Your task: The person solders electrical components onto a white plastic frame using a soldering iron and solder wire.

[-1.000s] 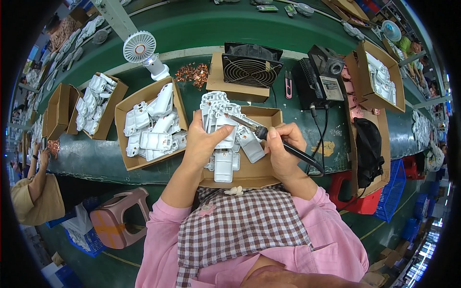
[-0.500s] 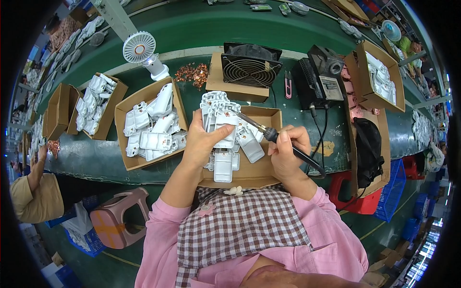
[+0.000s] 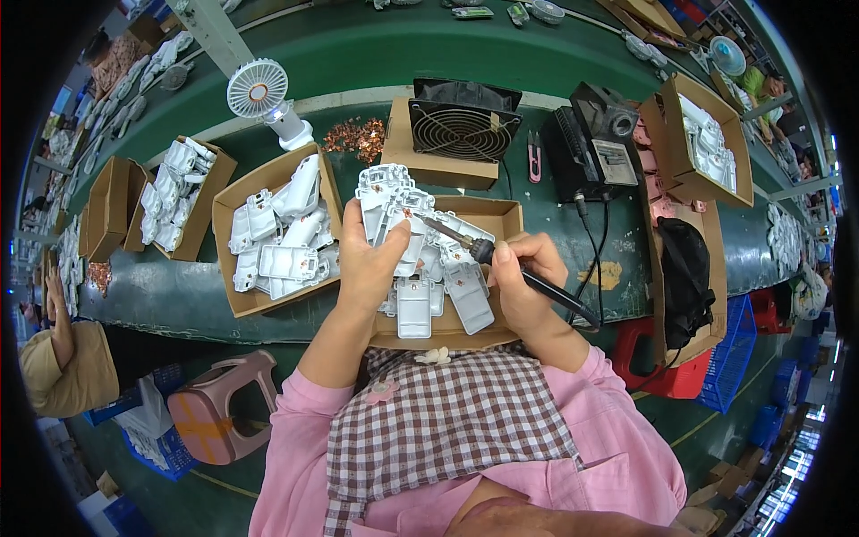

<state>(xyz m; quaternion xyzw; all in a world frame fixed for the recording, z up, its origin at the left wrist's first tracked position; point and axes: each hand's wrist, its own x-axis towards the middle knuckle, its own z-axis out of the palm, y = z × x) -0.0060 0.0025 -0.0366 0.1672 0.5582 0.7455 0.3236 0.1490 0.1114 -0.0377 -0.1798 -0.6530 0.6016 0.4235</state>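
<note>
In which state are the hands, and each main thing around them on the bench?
Left hand: closed on white parts
Right hand: gripping soldering iron
Soldering iron: held, pointed at white parts, contact unclear
Tray: open, holding white parts
Box beside left hand: open, filled
White fan: upright
Black fan: standing
Copper pieces: loose, heaped
Tweezers: lying unheld

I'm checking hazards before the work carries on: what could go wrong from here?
The iron in the right hand points close to the left hand's thumb; if hot, a slip might burn it. The white parts in the left hand overlap, so one could shift under the tip. The cords hang near the right hand and might snag.
</note>
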